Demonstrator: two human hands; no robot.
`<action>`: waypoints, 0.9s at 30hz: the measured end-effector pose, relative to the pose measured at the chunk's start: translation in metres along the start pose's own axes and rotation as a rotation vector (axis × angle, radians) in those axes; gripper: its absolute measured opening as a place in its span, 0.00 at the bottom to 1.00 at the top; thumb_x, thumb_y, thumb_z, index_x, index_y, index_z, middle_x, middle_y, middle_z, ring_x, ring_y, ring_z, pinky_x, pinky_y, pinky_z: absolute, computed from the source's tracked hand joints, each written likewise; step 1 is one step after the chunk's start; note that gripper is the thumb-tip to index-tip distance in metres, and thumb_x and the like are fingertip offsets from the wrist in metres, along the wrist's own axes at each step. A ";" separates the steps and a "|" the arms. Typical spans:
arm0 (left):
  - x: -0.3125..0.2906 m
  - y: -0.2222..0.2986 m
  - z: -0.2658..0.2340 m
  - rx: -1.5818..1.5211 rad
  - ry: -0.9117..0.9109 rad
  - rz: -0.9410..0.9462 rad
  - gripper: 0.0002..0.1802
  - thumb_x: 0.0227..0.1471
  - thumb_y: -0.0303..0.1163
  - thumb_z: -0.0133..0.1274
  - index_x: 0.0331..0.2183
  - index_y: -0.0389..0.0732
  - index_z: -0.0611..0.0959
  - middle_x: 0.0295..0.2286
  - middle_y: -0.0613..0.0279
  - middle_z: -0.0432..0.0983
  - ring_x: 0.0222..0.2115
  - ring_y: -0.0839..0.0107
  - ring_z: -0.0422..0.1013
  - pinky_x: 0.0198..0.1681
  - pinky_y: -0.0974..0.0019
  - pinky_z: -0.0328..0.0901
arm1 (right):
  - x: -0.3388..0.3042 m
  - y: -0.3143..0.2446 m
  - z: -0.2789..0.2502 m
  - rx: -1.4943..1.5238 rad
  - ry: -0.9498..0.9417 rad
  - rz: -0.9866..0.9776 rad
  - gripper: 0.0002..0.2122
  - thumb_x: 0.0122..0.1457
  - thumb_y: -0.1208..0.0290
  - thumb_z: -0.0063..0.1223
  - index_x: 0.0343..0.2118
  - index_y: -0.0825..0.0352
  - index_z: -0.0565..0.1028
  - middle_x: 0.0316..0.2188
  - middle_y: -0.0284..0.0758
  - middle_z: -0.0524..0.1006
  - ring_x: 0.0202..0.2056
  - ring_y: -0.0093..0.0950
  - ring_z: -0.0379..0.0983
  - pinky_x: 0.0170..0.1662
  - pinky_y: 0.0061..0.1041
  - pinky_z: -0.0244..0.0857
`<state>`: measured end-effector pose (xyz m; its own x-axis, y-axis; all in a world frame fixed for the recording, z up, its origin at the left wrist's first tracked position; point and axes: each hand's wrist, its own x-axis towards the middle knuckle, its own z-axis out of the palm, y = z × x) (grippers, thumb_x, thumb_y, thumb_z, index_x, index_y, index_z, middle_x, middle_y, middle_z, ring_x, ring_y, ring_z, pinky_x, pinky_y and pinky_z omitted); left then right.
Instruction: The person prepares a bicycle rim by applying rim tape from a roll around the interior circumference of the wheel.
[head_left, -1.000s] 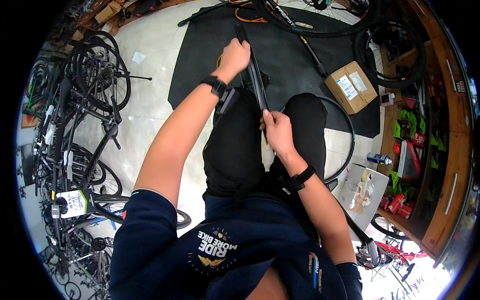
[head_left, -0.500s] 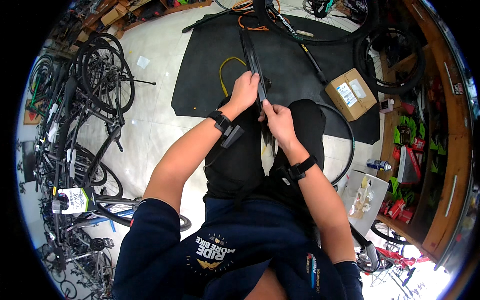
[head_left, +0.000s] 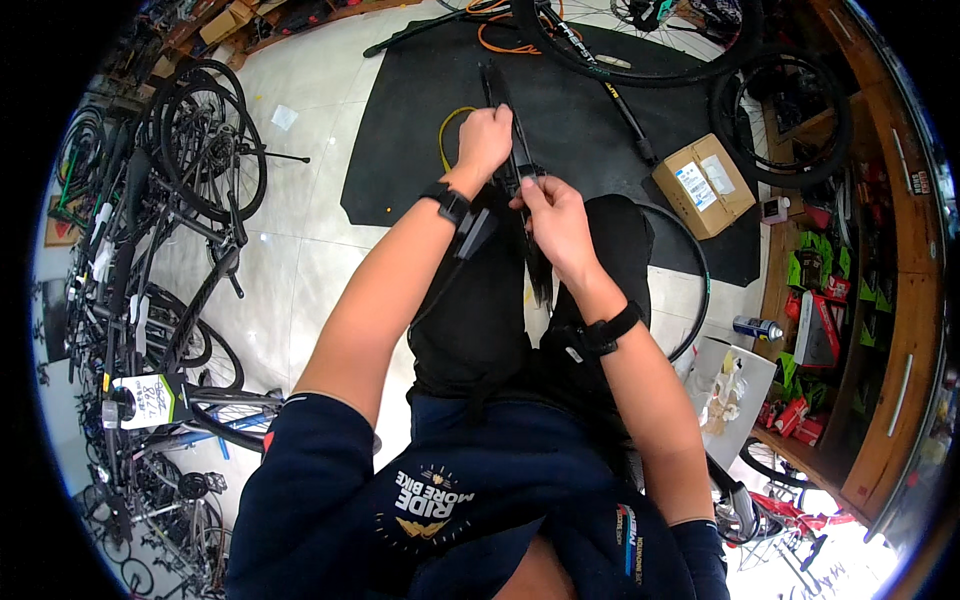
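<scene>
A black bicycle wheel [head_left: 522, 158] stands edge-on between my knees, its top pointing away from me over the dark mat. My left hand [head_left: 485, 142] is closed round its far left edge. Closer to me, my right hand [head_left: 556, 218] pinches the rim from the right with thumb and fingers. What lies under the fingertips is too small to make out. The hub and spokes are mostly hidden by the edge-on angle and my hands.
A black mat [head_left: 400, 150] covers the floor ahead, with a cardboard box [head_left: 704, 187] at its right. A thin black tyre [head_left: 704, 285] lies beside my right knee. Bicycles [head_left: 205, 150] crowd the left. A spray can [head_left: 758, 328] lies near wooden shelves [head_left: 920, 300].
My left hand has slid a little farther away along the wheel. My right hand has shifted slightly away from me too, and the wheel has turned or tilted a little.
</scene>
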<state>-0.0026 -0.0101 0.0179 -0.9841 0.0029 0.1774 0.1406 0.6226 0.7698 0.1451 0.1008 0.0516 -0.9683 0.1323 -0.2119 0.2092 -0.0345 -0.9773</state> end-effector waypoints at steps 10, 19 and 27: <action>0.035 -0.010 0.003 -0.070 -0.064 -0.127 0.26 0.58 0.43 0.44 0.26 0.28 0.83 0.29 0.32 0.77 0.36 0.35 0.74 0.45 0.46 0.67 | -0.054 -0.001 -0.018 0.063 -0.027 0.256 0.12 0.69 0.67 0.48 0.36 0.73 0.76 0.28 0.33 0.79 0.15 0.16 0.62 0.19 0.18 0.56; 0.034 0.002 0.006 -0.113 -0.087 -0.190 0.27 0.57 0.44 0.44 0.26 0.28 0.83 0.29 0.34 0.79 0.37 0.37 0.75 0.45 0.47 0.67 | -0.068 0.055 -0.033 -0.026 0.028 0.235 0.16 0.68 0.64 0.51 0.30 0.73 0.80 0.23 0.33 0.80 0.23 0.18 0.68 0.29 0.24 0.63; 0.034 0.003 0.006 -0.102 -0.088 -0.156 0.27 0.57 0.43 0.44 0.25 0.27 0.83 0.29 0.32 0.78 0.36 0.36 0.74 0.45 0.46 0.66 | -0.067 0.050 -0.032 -0.008 0.023 0.316 0.17 0.68 0.64 0.51 0.28 0.72 0.80 0.21 0.31 0.78 0.24 0.19 0.68 0.31 0.25 0.63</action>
<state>-0.0360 -0.0032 0.0220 -0.9999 -0.0159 0.0006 -0.0080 0.5382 0.8428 0.2249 0.1217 0.0167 -0.8521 0.1387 -0.5047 0.4999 -0.0699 -0.8632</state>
